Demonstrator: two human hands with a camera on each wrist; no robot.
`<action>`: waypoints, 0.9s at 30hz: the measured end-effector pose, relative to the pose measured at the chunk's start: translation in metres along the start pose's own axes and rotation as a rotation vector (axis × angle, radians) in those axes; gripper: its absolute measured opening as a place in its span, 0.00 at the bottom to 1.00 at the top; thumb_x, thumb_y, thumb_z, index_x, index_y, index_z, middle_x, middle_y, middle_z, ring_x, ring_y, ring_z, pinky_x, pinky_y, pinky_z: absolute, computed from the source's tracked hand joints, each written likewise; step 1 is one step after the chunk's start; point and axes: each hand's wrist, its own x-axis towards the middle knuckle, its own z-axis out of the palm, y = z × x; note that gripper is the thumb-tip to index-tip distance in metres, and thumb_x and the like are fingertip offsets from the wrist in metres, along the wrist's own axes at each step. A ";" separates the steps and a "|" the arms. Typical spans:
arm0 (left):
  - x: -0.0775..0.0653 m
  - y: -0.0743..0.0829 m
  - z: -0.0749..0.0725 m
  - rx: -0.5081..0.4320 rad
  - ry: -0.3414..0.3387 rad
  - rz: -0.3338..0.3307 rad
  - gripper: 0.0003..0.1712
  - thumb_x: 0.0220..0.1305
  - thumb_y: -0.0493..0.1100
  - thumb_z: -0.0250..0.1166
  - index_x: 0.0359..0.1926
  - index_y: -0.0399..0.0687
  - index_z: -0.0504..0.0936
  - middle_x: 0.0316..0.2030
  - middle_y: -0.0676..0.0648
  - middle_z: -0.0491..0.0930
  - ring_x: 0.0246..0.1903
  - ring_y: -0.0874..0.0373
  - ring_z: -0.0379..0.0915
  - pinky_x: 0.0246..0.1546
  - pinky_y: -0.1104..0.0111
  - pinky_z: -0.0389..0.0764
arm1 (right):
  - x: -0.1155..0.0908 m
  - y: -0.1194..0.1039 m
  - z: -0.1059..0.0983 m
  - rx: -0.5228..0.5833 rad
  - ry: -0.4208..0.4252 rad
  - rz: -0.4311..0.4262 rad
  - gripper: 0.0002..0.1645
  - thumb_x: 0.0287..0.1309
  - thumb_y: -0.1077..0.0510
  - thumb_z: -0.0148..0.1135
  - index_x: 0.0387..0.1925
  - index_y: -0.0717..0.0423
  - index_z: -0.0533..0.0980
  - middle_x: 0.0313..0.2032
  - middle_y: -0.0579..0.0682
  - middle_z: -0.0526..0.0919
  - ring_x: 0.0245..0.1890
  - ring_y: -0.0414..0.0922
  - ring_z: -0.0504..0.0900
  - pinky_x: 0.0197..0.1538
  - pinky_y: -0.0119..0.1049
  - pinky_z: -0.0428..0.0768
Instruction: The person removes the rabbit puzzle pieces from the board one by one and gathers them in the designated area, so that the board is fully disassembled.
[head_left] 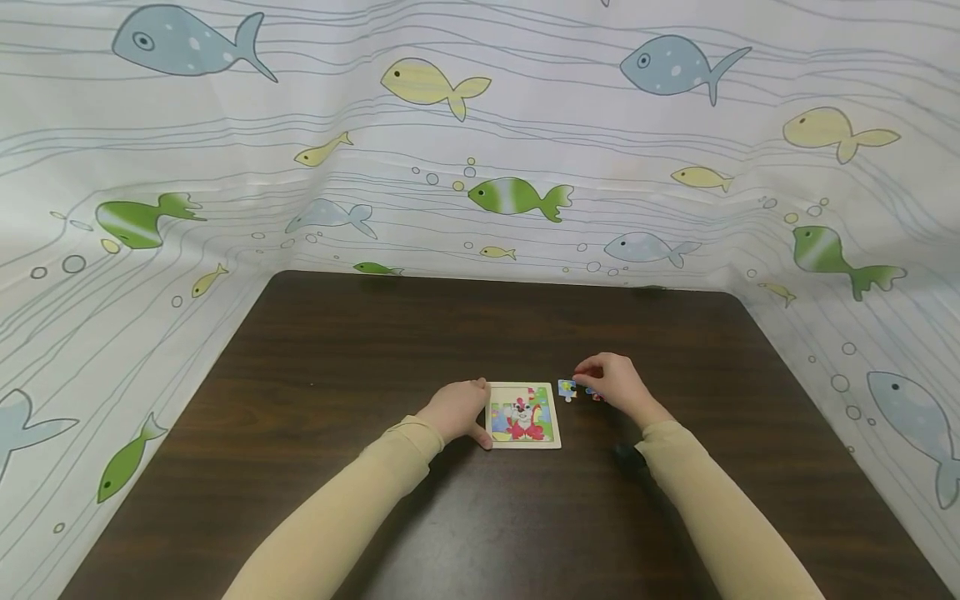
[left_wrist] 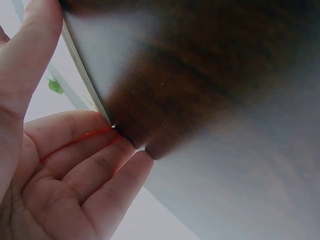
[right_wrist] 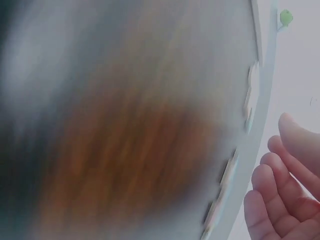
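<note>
A small wooden puzzle board (head_left: pixel 523 415) is seen lying flat on the dark wood-grain worktop (head_left: pixel 337 375), near the middle and toward the near edge. A picture of a red-and-white figure on a coloured ground is shown on the board. The left edge of the board is held by the left hand (head_left: pixel 457 410): in the head view the thumb is laid at the far left corner and the fingers at the near left corner. In the left wrist view the pale edge of the board (left_wrist: pixel 85 80) is seen touched by the fingertips (left_wrist: pixel 107 131), with the thumb against it higher up, so the grip is lightly curled round that edge.

Just right of the board, a loose blue and yellow puzzle piece (head_left: pixel 567 389) is seen on the worktop. The right hand (head_left: pixel 611 382) is arched over the spot just right of it, fingers curled downward, and a scrap of red and blue is glimpsed under them; whether a piece is pinched there cannot be told. The right wrist view is too blurred to settle it; only loosely curled fingers (right_wrist: pixel 272 200) and pale piece edges (right_wrist: pixel 250 95) are made out.

The worktop is surrounded on three sides by a white fish-print curtain (head_left: pixel 517 125).
</note>
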 end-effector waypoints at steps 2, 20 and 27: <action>0.000 0.000 0.000 0.001 -0.002 -0.001 0.56 0.37 0.62 0.76 0.62 0.31 0.69 0.61 0.36 0.71 0.57 0.49 0.73 0.57 0.64 0.74 | 0.001 -0.005 0.003 0.001 -0.010 -0.012 0.12 0.54 0.55 0.68 0.38 0.59 0.84 0.33 0.50 0.83 0.30 0.42 0.77 0.34 0.37 0.78; 0.000 -0.001 0.000 -0.010 -0.005 -0.006 0.55 0.37 0.62 0.76 0.62 0.32 0.70 0.61 0.37 0.71 0.55 0.48 0.74 0.55 0.63 0.75 | 0.004 -0.042 0.021 -0.042 -0.074 -0.161 0.15 0.52 0.55 0.70 0.41 0.59 0.84 0.36 0.49 0.83 0.35 0.44 0.78 0.40 0.39 0.79; -0.001 0.000 0.000 -0.011 0.002 -0.002 0.55 0.37 0.62 0.77 0.61 0.32 0.70 0.61 0.37 0.72 0.55 0.49 0.74 0.55 0.63 0.75 | 0.002 -0.045 0.025 -0.041 -0.155 -0.140 0.19 0.48 0.52 0.73 0.42 0.57 0.83 0.35 0.46 0.80 0.34 0.42 0.75 0.38 0.35 0.77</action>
